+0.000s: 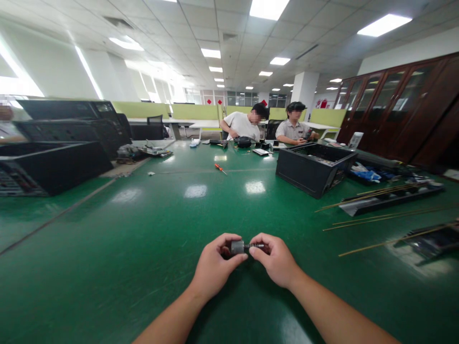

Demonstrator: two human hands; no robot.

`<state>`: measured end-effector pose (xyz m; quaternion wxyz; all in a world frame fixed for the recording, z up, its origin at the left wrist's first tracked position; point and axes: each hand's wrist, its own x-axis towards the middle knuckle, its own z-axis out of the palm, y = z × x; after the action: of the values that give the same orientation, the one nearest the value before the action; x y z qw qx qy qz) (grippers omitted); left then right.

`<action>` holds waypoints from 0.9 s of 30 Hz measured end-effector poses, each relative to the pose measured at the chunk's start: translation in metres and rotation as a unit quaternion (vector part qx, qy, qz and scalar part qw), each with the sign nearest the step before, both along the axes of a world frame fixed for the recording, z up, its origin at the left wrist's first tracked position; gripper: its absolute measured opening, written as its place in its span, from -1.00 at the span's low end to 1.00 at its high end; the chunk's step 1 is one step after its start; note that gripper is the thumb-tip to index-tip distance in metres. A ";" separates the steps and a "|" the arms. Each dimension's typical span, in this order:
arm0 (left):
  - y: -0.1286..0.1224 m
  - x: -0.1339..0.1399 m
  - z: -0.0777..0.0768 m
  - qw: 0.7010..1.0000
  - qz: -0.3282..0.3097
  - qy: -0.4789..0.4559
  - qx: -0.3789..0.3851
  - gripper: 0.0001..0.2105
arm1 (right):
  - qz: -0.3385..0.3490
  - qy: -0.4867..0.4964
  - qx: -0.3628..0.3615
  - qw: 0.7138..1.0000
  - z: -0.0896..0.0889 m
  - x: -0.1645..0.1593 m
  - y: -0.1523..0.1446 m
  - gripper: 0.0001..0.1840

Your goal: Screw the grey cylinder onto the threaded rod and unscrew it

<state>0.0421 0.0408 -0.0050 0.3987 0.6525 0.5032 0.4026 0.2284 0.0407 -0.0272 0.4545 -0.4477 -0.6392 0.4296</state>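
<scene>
A small grey metal cylinder with a thin shaft (237, 247) is held level between my two hands, just above the green table (161, 267). My left hand (215, 263) grips the wide cylinder end, thumb below and fingers curled behind it. At the other end, my right hand (278, 260) pinches the thin shaft, whose tip pokes out by the fingers. The fingers partly cover the piece, so its exact kind does not show. Farther off lies a screwdriver (220, 168) with an orange handle.
Black computer cases (53, 167) stand at the left, and another black case (311, 167) at the right. Long thin brass-coloured rods (362, 227) and a metal channel (387, 199) lie at right. Two people (244, 125) sit across the table; part of another person shows far left.
</scene>
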 end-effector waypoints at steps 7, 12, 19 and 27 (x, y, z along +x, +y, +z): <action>0.001 -0.001 -0.004 1.000 0.004 -0.008 -0.003 -0.65 | -0.003 0.001 0.005 1.000 0.001 0.000 -0.003 -0.88; 0.000 -0.001 -0.002 1.000 0.006 -0.006 0.001 -0.65 | -0.008 -0.005 0.005 1.000 0.004 -0.001 -0.001 -0.86; 0.001 -0.002 -0.003 1.000 -0.002 -0.019 0.017 -0.68 | -0.010 -0.004 0.000 1.000 -0.001 -0.001 0.000 -0.86; 0.002 -0.002 -0.003 1.000 -0.005 -0.022 0.019 -0.68 | -0.005 0.004 -0.008 1.000 -0.005 -0.001 0.002 -0.85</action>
<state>0.0400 0.0423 -0.0083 0.3989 0.6536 0.4832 0.4245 0.2274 0.0423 -0.0321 0.4558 -0.4530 -0.6316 0.4338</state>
